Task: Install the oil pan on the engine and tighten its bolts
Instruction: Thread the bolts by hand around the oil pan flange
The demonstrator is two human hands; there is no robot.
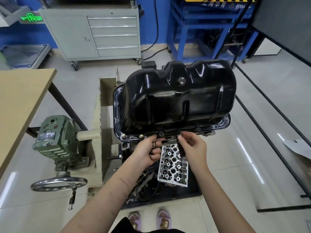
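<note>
- A light wooden table (21, 105) fills the far left, its dark leg angling down to the tiled floor.
- Below it, a green gearbox (53, 137) with a steel handwheel (58, 183) is coupled to a cream-painted engine stand (99, 132).
- At the back, a grey tool cabinet (101, 32) on castors stands against the blue wall.
- Two gold-coloured bolts (124, 135) sit in the flange near the pan's left front corner.
- The glossy black oil pan (178, 98) lies sump-up on the engine at centre, its flange resting on the block, a drain plug (181, 80) on top.
- The person's left hand (146, 153) is just below the front flange, fingers curled around a cluster of loose gold bolts (154, 143).
- A silver cylinder head (173, 167) lies on the dark base beneath the hands.
- The right hand (191, 145) reaches up to the front flange, thumb and fingertips pinching a small bolt (180, 135) at a flange hole.
- A blue steel frame (202, 27) stands at the rear right.
- Black rails (269, 115) run diagonally across the floor on the right, beside a scrap of grey cardboard (297, 147).
</note>
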